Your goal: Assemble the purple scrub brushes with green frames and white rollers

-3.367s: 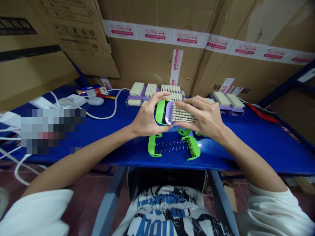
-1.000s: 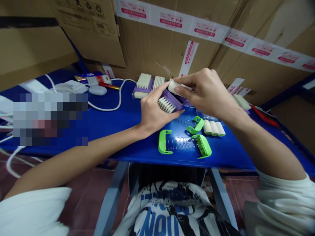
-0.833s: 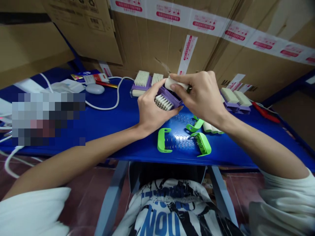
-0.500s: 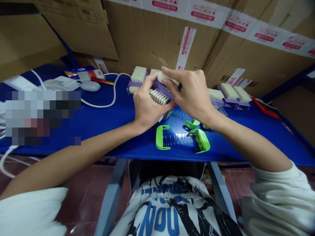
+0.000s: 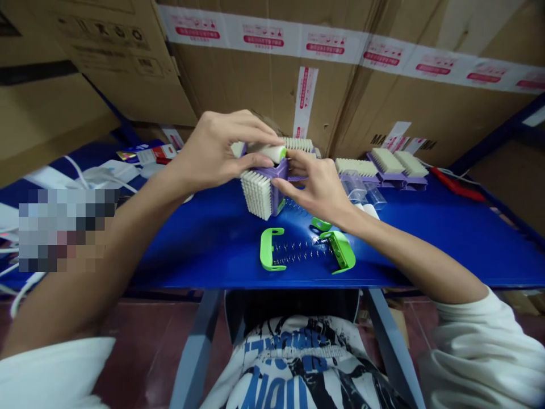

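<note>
Between my hands is a purple brush [image 5: 277, 187] with pale bristles that face left and down. My left hand [image 5: 223, 149] is closed over a white roller [image 5: 271, 152] with a bright green end, at the top of the purple body. My right hand [image 5: 320, 184] pinches the body from the right, its thumb along the near edge and fingers behind. In front of them lie a green U-shaped bracket [image 5: 267, 250], another green bracket [image 5: 341, 251] and thin metal springs [image 5: 300, 251] between the two.
More purple bristle brushes [image 5: 398, 163] stand along the back, beside clear plastic pieces [image 5: 361, 189]. A red tool [image 5: 457, 186] lies at the right. White cables [image 5: 79, 170] and small boxes [image 5: 155, 153] crowd the left. Tall cardboard boxes [image 5: 255, 74] wall off the rear of the blue table [image 5: 204, 244].
My left hand has moved from the brush's side to the roller on top. My right hand has shifted from the roller down to the right side. The brush has turned, its bristles now facing left.
</note>
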Motion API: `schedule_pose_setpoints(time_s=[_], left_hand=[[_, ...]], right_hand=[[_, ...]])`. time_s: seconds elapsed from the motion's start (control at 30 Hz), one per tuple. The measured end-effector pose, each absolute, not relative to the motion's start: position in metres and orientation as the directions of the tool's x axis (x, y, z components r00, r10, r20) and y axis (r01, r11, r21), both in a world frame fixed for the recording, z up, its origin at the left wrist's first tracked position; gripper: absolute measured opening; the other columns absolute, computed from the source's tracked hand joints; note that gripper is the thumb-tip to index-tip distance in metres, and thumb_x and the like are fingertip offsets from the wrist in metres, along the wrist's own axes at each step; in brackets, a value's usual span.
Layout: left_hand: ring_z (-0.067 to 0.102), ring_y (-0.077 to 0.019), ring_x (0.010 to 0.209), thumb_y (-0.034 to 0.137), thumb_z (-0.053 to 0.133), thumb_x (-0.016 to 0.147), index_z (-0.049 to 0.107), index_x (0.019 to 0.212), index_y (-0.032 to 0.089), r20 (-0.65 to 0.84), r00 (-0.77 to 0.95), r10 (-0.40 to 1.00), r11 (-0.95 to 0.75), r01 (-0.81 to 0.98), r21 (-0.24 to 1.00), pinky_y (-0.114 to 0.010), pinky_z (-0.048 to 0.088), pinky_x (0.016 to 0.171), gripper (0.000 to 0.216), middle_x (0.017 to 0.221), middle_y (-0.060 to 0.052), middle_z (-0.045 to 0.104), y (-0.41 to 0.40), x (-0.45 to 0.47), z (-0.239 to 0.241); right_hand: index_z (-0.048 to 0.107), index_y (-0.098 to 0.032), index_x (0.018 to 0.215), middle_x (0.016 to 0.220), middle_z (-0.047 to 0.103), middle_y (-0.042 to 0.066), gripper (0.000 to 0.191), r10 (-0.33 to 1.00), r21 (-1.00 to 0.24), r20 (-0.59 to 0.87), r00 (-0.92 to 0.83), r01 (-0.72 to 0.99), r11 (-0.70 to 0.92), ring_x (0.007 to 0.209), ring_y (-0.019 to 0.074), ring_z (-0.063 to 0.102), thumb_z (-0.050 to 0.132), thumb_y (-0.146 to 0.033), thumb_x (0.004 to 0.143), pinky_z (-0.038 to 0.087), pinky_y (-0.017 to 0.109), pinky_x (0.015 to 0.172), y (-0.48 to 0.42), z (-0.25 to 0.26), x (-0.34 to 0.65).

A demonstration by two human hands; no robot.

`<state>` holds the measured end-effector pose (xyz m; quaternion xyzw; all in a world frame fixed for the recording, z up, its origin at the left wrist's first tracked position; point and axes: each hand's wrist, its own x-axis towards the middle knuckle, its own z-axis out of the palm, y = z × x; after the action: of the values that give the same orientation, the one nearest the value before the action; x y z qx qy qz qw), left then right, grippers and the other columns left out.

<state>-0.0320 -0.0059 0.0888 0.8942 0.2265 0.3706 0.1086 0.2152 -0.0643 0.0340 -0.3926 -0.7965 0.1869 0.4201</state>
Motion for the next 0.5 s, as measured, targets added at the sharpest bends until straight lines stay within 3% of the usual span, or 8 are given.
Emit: schedule_pose_setpoints(time_s=[0.13, 0.2, 0.3, 0.43, 0.5], left_hand=[[0.08, -0.0362, 0.104, 0.101, 0.089, 0.076, 0.093, 0.105, 0.041, 0.528, 0.659, 0.535, -0.84, 0.352, 0.412, -0.071, 0.066, 0.114, 0.067, 0.116, -0.005, 0.092, 0.0009, -0.0287, 0.0951], [0.08, -0.0361, 0.102, 0.103, 0.087, 0.077, 0.093, 0.102, 0.041, 0.515, 0.669, 0.536, -0.841, 0.367, 0.398, -0.072, 0.065, 0.114, 0.067, 0.113, -0.005, 0.091, -0.0009, -0.0286, 0.0977], [0.078, -0.0349, 0.105, 0.09, 0.085, 0.091, 0.094, 0.108, 0.037, 0.528, 0.668, 0.525, -0.85, 0.386, 0.357, -0.07, 0.063, 0.118, 0.058, 0.115, -0.005, 0.09, -0.0046, -0.0301, 0.1], [0.073, -0.0355, 0.103, 0.076, 0.102, 0.078, 0.093, 0.107, 0.036, 0.535, 0.637, 0.555, -0.829, 0.367, 0.423, -0.07, 0.061, 0.121, 0.05, 0.104, -0.004, 0.088, -0.0037, -0.0346, 0.0991], [0.071, -0.0343, 0.102, 0.073, 0.101, 0.08, 0.094, 0.106, 0.036, 0.548, 0.65, 0.527, -0.848, 0.365, 0.383, -0.069, 0.062, 0.119, 0.046, 0.105, -0.004, 0.089, -0.0004, -0.0375, 0.0963]], right_hand=[[0.079, -0.014, 0.148, 0.129, 0.089, 0.016, 0.056, 0.768, -0.605, 0.528, -0.363, 0.474, 0.64, 0.114, 0.0327, 0.084, 0.077, -0.051, 0.105, 0.071, 0.056, 0.11, -0.0634, 0.0304, 0.2191], [0.078, -0.015, 0.152, 0.132, 0.089, 0.015, 0.06, 0.77, -0.606, 0.527, -0.359, 0.476, 0.637, 0.117, 0.0334, 0.084, 0.076, -0.053, 0.106, 0.071, 0.057, 0.112, -0.0645, 0.029, 0.2197], [0.077, -0.017, 0.154, 0.133, 0.089, 0.014, 0.058, 0.788, -0.641, 0.507, -0.35, 0.459, 0.616, 0.12, 0.0324, 0.085, 0.078, -0.048, 0.105, 0.07, 0.055, 0.116, -0.0668, 0.0289, 0.2185], [0.078, -0.015, 0.149, 0.136, 0.088, 0.016, 0.053, 0.778, -0.665, 0.511, -0.366, 0.405, 0.627, 0.127, 0.0327, 0.084, 0.079, -0.045, 0.105, 0.069, 0.055, 0.119, -0.0664, 0.0308, 0.2193], [0.08, -0.015, 0.147, 0.137, 0.088, 0.017, 0.051, 0.77, -0.652, 0.51, -0.384, 0.412, 0.637, 0.127, 0.0332, 0.084, 0.08, -0.046, 0.106, 0.069, 0.056, 0.12, -0.0639, 0.0311, 0.2218]])
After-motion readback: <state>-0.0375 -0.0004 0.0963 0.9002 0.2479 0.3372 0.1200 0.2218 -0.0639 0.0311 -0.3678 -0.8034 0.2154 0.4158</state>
